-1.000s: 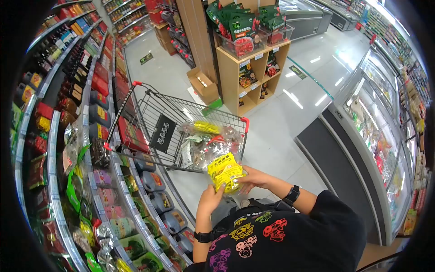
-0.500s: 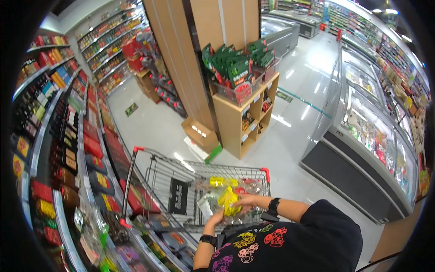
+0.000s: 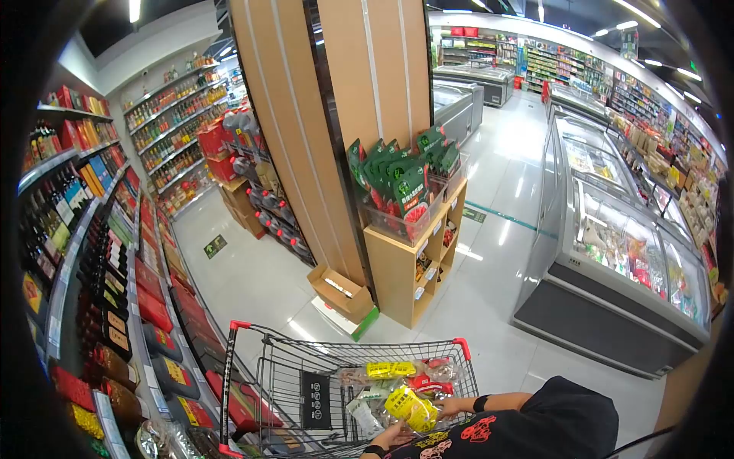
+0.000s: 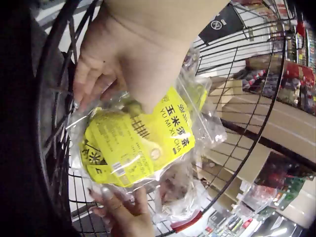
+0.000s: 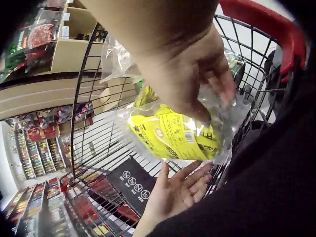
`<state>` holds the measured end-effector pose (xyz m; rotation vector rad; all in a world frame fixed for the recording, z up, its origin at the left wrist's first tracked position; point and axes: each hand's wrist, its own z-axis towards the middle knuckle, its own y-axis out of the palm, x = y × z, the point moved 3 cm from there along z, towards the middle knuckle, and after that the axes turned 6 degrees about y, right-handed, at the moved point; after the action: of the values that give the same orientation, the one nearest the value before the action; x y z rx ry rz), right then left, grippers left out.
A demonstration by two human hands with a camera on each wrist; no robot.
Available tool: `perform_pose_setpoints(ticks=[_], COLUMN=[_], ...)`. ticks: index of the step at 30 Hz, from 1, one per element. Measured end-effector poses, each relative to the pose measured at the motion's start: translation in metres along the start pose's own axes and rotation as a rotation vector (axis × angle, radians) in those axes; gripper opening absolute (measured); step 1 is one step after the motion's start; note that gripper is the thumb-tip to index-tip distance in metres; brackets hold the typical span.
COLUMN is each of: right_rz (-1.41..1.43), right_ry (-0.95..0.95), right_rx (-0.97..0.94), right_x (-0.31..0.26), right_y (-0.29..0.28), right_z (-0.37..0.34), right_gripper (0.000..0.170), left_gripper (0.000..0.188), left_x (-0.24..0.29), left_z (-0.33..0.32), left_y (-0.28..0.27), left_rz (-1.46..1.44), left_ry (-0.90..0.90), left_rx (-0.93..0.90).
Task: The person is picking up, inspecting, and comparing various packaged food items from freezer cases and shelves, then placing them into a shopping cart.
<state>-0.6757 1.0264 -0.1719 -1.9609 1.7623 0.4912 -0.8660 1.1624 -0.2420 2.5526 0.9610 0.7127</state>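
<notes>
A clear plastic bag of corn silk tea (image 3: 411, 408) with a yellow printed label lies tilted over other packages inside the shopping cart (image 3: 306, 342). At its near left edge is my left hand (image 3: 392, 436); in the right wrist view that left hand (image 5: 180, 195) shows its palm, fingers loosely straight against the bag's edge. My right hand (image 3: 456, 407) grips the other side, thumb on the label and fingers at the plastic. Beneath and behind the bag lie another yellow-labelled clear bag (image 3: 390, 370) and red-and-clear packages (image 3: 440, 373).
Stocked shelves (image 3: 115, 283) line the left side. Ahead stand a wide pillar (image 3: 344, 153), an open cardboard box (image 3: 340, 294) on the floor and a wooden shelf unit (image 3: 397, 283) topped with green pouches (image 3: 409, 191). A chest freezer (image 3: 604, 306) flanks the right.
Both hands have lowered the bag of corn silk tea from in front of the body into the cart onto the packages. The head view has tilted up, and the left fingers have loosened.
</notes>
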Motion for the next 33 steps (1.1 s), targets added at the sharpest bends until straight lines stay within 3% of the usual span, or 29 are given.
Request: perform_pose_setpoints(ticks=[2, 5, 7, 8, 11, 12, 15, 16, 17, 19, 22, 25, 26, 29, 33], right_rz=[-0.013, -0.133, -0.183, -0.104, -0.331, -0.26, -0.234, -0.199, -0.148, -0.033, -0.114, -0.25, -0.304, -0.377, -0.474], right_ry=[-0.025, -0.046, -0.067, 0.041, 0.079, 0.03, 0.004, -0.083, -0.087, -0.121, -0.317, -0.571, -0.682, -0.849, -0.981], right_rx=[-0.011, -0.003, -0.024, -0.032, -0.135, -0.034, 0.014, -0.03, -0.019, 0.084, 0.125, 0.157, 0.249, 0.424, 0.244], right_x=[0.012, 0.019, 0.018, 0.02, 0.032, 0.029, 0.015, 0.006, 0.004, -0.011, 0.005, 0.02, 0.029, 0.027, 0.043], right_y=[-0.003, -0.013, -0.018, -0.017, -0.021, -0.022, -0.027, -0.032, -0.034, -0.038, -0.042, -0.044, -0.043, -0.044, -0.031], right_z=[0.002, 0.003, -0.003, -0.009, 0.018, 0.012, -0.008, -0.015, -0.026, -0.059, -0.065, -0.087, -0.083, -0.143, -0.182], right_gripper=[0.061, 0.042, 0.037, 0.034, 0.047, 0.04, 0.038, 0.034, 0.034, 0.031, 0.029, 0.026, 0.024, 0.021, 0.02], left_gripper=[0.057, 0.057, 0.056, 0.055, 0.051, 0.044, 0.038, 0.03, 0.029, 0.027, 0.025, 0.026, 0.027, 0.028, 0.025], left_x=[-0.001, -0.008, -0.008, -0.006, 0.021, 0.02, 0.017, 0.022, 0.021, 0.024, 0.02, -0.013, -0.032, -0.109, -0.264], left_z=[-0.003, 0.013, 0.01, 0.007, -0.043, -0.041, -0.018, -0.017, -0.017, -0.034, -0.07, -0.082, -0.083, -0.066, -0.033], left_y=[-0.009, -0.022, -0.018, -0.015, 0.019, 0.019, 0.008, 0.018, 0.027, 0.059, 0.124, 0.167, 0.178, 0.208, 0.229], left_rz=[0.035, -0.018, 0.122, 0.195, 0.357, 0.26, 0.077, 0.042, 0.021, -0.048, -0.246, -0.388, -0.564, -0.86, -1.01], left_ry=[0.066, 0.003, 0.066, 0.097, 0.071, 0.137, 0.247, 0.389, 0.414, 0.473, 0.652, 0.967, 1.045, 0.948, 0.727], left_rx=[-0.003, 0.033, 0.105, 0.143, 0.269, 0.329, 0.35, 0.358, 0.388, 0.445, 0.405, 0.409, 0.396, 0.36, 0.648])
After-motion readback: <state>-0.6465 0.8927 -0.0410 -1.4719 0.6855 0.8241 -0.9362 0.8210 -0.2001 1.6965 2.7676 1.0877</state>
